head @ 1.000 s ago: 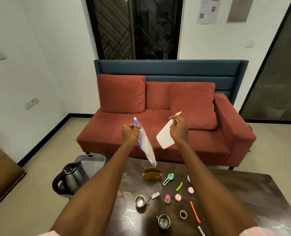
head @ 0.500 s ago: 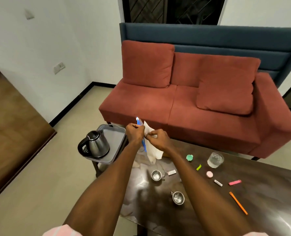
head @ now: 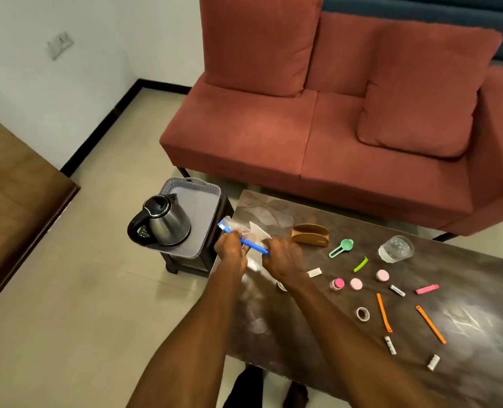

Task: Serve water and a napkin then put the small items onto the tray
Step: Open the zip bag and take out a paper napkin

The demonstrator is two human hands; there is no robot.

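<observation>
The napkin, thin white paper, sticks up between both hands at the desk's left end, just beside the tray. It looks limp and feather-light, easy to tear or crumple, so I would pinch it gently at one edge. The left hand's grip pinches a blue-striped clear bag; the right hand is curled on bag and napkin.

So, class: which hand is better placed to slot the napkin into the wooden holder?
The right hand, probably: it grips the napkin and lies nearer the wooden holder. The left hand holds the blue-edged bag, farther away.
</observation>
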